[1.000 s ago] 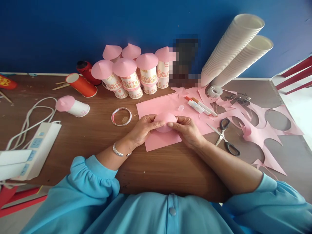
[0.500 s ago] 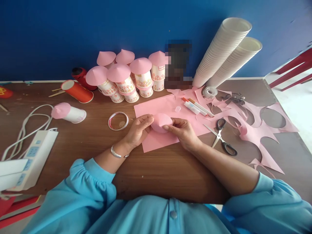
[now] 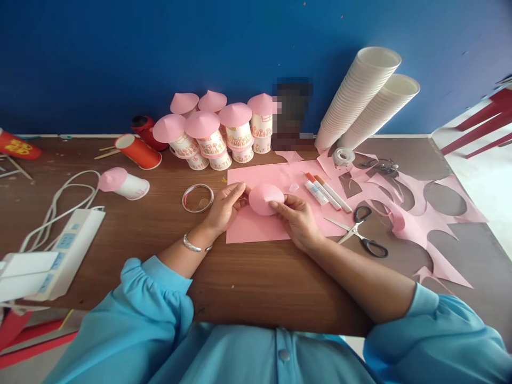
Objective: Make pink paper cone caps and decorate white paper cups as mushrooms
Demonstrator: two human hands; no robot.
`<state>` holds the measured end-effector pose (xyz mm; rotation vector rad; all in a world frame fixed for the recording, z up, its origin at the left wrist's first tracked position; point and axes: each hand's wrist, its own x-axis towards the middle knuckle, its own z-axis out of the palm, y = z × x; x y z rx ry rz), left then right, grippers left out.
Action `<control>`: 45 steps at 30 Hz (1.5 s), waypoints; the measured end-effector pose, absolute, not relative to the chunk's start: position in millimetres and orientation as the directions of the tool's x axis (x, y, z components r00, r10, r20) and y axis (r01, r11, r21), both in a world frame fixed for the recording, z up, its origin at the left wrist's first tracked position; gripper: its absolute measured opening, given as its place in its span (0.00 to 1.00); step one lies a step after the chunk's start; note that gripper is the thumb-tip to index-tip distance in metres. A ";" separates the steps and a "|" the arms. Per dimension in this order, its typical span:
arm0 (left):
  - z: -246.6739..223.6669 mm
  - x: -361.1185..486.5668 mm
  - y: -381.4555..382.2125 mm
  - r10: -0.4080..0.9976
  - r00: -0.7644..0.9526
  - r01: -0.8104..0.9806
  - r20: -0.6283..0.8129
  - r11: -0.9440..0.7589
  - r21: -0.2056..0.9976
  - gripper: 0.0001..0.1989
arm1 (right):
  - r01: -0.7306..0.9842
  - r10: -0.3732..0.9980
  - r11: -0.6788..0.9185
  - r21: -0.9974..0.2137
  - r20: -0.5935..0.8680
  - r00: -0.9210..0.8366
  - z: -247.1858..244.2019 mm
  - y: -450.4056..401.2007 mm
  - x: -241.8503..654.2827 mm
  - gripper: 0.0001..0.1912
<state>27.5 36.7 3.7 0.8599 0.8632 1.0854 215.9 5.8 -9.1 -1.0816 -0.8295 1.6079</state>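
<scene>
A pink paper cone (image 3: 264, 200) is pinched at its right side by my right hand (image 3: 298, 217), with the thumb on its front. My left hand (image 3: 227, 207) is at the cone's left edge, thumb lifted off and fingers loosely bent. Whether its fingertips touch the edge I cannot tell. Under both hands lies a pink paper sheet (image 3: 256, 229). On the sheet's right part rest a white glue stick (image 3: 316, 192) and two markers (image 3: 333, 194). Black-handled scissors (image 3: 356, 230) lie spread just right of the sheet.
Several decorated paper-cup towers with pink cone roofs (image 3: 202, 125) stand by the wall. Two tall cup stacks (image 3: 360, 98) lean there. Cut pink scraps (image 3: 416, 213) spread rightwards. Leftwards are a tape ring (image 3: 198, 198), a tipped cup with a cone (image 3: 134, 186) and a power strip (image 3: 74, 245).
My left thumb has come off the cone and the left hand has drawn slightly leftwards. My right hand still holds the cone. The camera view has shifted a little.
</scene>
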 end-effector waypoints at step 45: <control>-1.8 21.1 29.2 0.880 0.451 -0.174 -0.152 0.253 0.952 0.19 | -0.295 0.893 -0.370 -0.881 -0.248 -0.377 7.1 8.2 225.1 0.16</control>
